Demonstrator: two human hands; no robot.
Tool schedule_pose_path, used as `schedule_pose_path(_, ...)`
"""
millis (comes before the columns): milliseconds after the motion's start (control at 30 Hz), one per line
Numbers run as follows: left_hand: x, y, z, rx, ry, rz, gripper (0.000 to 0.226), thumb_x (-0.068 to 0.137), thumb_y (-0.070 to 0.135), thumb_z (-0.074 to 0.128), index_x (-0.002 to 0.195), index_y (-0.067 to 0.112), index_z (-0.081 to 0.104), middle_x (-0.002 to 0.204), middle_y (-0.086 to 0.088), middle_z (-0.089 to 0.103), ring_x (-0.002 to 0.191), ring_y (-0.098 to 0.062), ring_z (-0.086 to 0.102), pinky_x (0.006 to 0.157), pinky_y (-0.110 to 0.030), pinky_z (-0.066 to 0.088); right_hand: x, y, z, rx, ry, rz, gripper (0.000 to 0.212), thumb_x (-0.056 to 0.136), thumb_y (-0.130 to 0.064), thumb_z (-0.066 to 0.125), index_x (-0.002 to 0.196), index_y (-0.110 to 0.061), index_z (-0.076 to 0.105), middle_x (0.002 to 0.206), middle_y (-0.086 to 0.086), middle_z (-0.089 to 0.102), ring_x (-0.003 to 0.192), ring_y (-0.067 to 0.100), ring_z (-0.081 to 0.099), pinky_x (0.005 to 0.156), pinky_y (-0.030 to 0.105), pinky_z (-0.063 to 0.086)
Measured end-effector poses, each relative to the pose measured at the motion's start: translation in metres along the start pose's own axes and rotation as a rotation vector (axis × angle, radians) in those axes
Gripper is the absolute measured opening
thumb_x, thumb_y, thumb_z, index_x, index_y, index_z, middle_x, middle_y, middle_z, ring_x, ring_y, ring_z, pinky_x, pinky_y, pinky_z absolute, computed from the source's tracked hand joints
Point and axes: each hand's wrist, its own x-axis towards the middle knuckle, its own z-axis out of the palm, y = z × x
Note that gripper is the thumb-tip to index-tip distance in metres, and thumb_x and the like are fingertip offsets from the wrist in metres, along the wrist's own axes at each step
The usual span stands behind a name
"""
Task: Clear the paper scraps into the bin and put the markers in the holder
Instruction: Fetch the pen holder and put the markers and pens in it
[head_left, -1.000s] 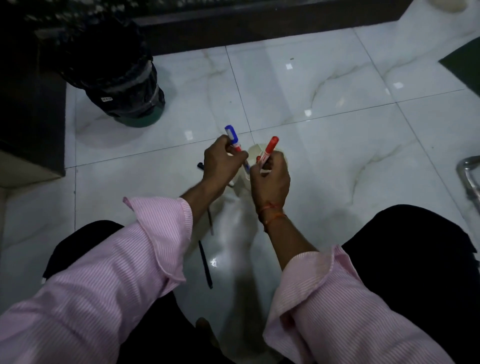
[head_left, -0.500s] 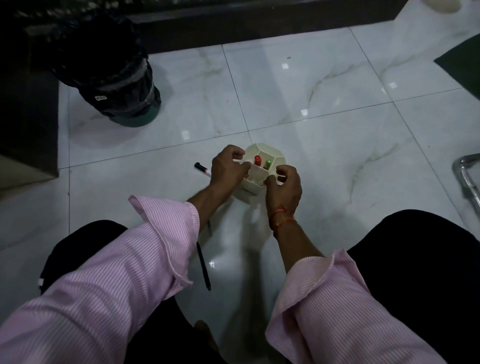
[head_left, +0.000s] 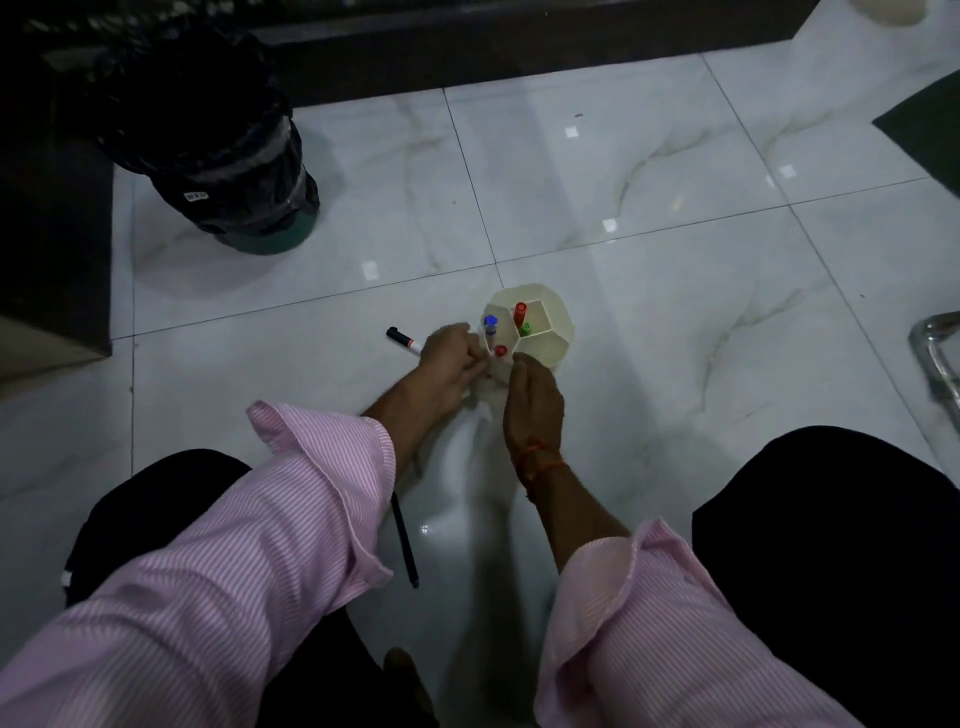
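Note:
A cream holder (head_left: 553, 325) with honeycomb compartments stands on the floor between my knees. A tall red marker (head_left: 520, 313) and a green marker (head_left: 526, 329) stand in its middle. My left hand (head_left: 451, 359) is at the holder's left side, fingers closed on a blue-capped marker (head_left: 490, 323) that stands upright in a left compartment. My right hand (head_left: 533, 400) is at the near side, fingertips pinched by a second red-capped marker (head_left: 500, 351) in a near compartment. A black-capped marker (head_left: 401, 339) lies on the floor, just left of my left hand.
A bin (head_left: 218, 156) lined with a black bag stands at the far left on the marble floor. A thin black pen (head_left: 405, 543) lies under my left forearm. A metal chair leg (head_left: 935, 343) shows at the right edge. My knees flank the hands.
One second ago I held the blue and red markers above the holder. Both have since gone down into it, and my hands are lower, at its near-left rim.

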Motion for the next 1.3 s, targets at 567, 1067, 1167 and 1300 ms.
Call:
schedule_pose_path(567,0.042,-0.052,-0.089,1.107,0.350,0.175,0.045,0.084,0.015,0.067,0.126,0.013,0.051,0.124,-0.016,0.047,0.107,-0.034,0.057,0.090,-0.040,0.054,0.016,0.020,0.082,-0.483,-0.473,-0.319,0.045,0.093,-0.004,0.051,0.137,-0.009,0.049,0.155,0.014,0.032,0.143,0.031,0.029,0.118,0.040,0.028)
schedule_pose_path(1067,0.047,-0.067,-0.089,1.250,0.244,0.233,0.039,0.072,0.017,0.073,0.106,0.004,0.061,0.107,-0.015,0.065,0.096,-0.032,0.064,0.072,-0.031,0.051,-0.015,0.047,0.044,-0.247,-0.306,-0.023,0.042,0.081,-0.001,0.061,0.119,-0.017,0.052,0.106,0.005,0.062,0.094,0.016,0.059,0.083,0.022,0.046)
schedule_pose_path(1167,0.048,-0.077,-0.088,1.340,0.240,0.239,0.037,0.073,0.013,0.069,0.108,0.004,0.059,0.111,-0.017,0.063,0.098,-0.034,0.063,0.079,-0.036,0.055,-0.017,0.048,0.035,-0.228,-0.237,-0.129,0.040,0.087,-0.006,0.059,0.125,-0.019,0.053,0.112,0.003,0.061,0.100,0.017,0.059,0.089,0.021,0.044)
schedule_pose_path(1300,0.045,-0.065,-0.072,1.287,0.273,0.244,0.035,0.073,0.014,0.072,0.104,0.002,0.061,0.109,-0.017,0.066,0.098,-0.034,0.065,0.077,-0.033,0.054,-0.018,0.037,0.023,-0.117,-0.041,-0.230,0.026,0.091,-0.013,0.054,0.116,-0.017,0.054,0.106,-0.002,0.060,0.092,0.009,0.056,0.082,0.015,0.047)
